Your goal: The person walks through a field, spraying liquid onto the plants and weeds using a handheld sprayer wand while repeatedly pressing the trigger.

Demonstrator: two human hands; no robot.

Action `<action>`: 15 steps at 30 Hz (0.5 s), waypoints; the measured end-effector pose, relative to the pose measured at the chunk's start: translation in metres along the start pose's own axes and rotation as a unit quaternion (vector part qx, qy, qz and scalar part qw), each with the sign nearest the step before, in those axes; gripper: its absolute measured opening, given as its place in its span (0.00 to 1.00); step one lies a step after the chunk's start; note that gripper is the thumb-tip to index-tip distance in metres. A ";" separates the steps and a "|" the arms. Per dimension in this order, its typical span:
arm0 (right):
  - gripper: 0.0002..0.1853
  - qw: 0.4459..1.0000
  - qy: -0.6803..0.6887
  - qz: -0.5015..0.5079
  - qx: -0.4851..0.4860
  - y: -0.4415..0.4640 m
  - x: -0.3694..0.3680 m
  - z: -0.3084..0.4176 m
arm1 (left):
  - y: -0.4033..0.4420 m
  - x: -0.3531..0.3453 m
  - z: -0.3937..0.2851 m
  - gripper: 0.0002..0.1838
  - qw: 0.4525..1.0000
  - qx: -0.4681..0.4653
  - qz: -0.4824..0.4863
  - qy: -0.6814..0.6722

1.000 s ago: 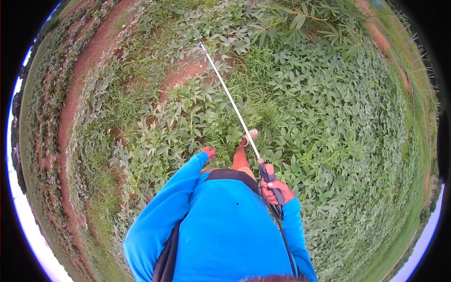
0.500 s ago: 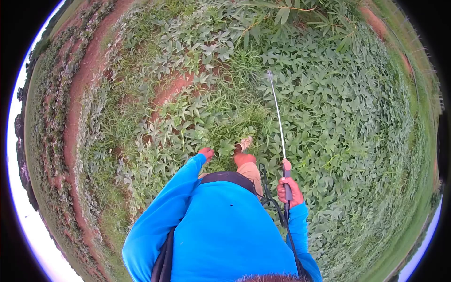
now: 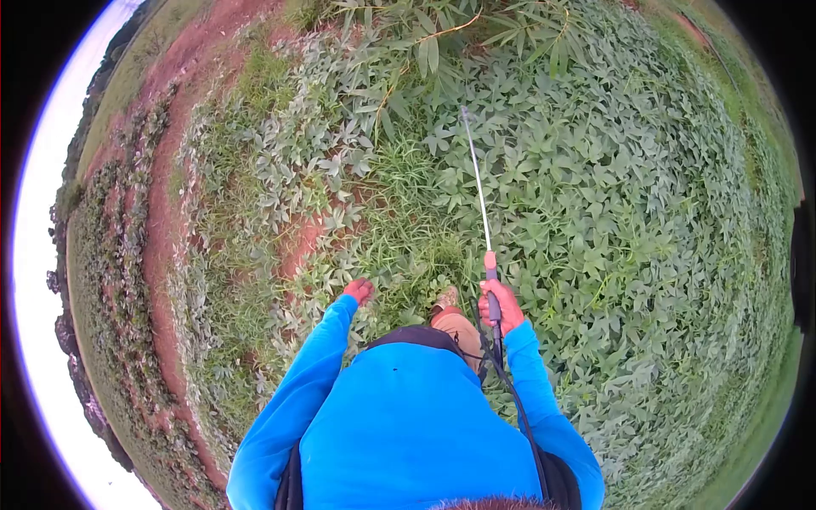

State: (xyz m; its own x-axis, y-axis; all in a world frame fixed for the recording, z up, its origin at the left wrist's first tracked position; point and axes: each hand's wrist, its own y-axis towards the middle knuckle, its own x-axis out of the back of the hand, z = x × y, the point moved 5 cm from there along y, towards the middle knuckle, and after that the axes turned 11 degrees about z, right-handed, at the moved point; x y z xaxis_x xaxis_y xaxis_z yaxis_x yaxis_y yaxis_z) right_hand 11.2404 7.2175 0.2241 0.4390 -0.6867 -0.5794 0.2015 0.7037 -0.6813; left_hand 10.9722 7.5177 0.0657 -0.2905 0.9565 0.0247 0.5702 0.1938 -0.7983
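My right hand [image 3: 503, 308] is wrapped round the dark grip of a sprayer wand [image 3: 478, 183]. The wand's thin metal tube slants forward over the leaves, its tip close to low foliage. From the grip a black hose [image 3: 516, 395] runs back along my right sleeve. On the other side, my left hand [image 3: 359, 291] hangs above the plants with its fingers curled in, and nothing shows in it. Below both hands spread low leafy plants [image 3: 586, 246] mixed with grass [image 3: 408, 174].
A branch with long narrow leaves [image 3: 433, 51] reaches in ahead. My shoe [image 3: 445, 297] stands among the plants. Bare red soil [image 3: 302, 242] shows at the left, and a red dirt path [image 3: 161, 246] runs farther out beside more rows of plants [image 3: 110, 272].
The view has moved forward and turned, bringing the leafy branch closer. My right hand and the wand have shifted left and up in view; my left hand sits slightly lower and farther left.
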 end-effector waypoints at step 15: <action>0.09 0.984 0.125 0.127 -0.028 -0.082 -0.048 0.026 | 0.046 0.021 -0.074 0.14 0.999 0.048 -0.015 0.002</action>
State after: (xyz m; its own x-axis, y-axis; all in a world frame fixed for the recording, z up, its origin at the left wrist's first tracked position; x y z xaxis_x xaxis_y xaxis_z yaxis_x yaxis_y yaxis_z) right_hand 11.2254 7.1974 0.3197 0.2393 -0.5175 -0.8215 0.0615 0.8525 -0.5191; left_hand 11.0493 7.5632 0.0736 -0.3032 0.9515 0.0526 0.4842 0.2014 -0.8514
